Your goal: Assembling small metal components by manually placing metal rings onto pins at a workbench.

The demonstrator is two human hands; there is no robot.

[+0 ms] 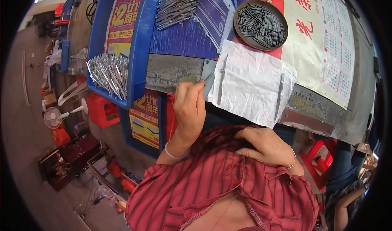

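Observation:
My left hand (191, 108) is closed in a pinch at the table's front edge. A small grey pointed metal piece (209, 79) sticks out at its fingertips, beside a crumpled white cloth or paper sheet (249, 82); its exact kind is too small to tell. One slim metal rod (223, 76) lies along the sheet's left side, another thin rod (280, 90) near its right edge. My right hand (265, 145) rests against my striped red shirt (228, 178), thumb and forefinger apart, the other fingers partly hidden. Beyond the sheet stands a round brown bowl (241, 34) of short dark rods.
At the left, a blue plastic bin (136, 59) holds many slim silvery pieces (109, 75). More silvery pieces (177, 4) lie in a pile at the back. A printed calendar sheet (318, 47) covers the right side. Red stools (102, 110) and a white fan (53, 117) stand below.

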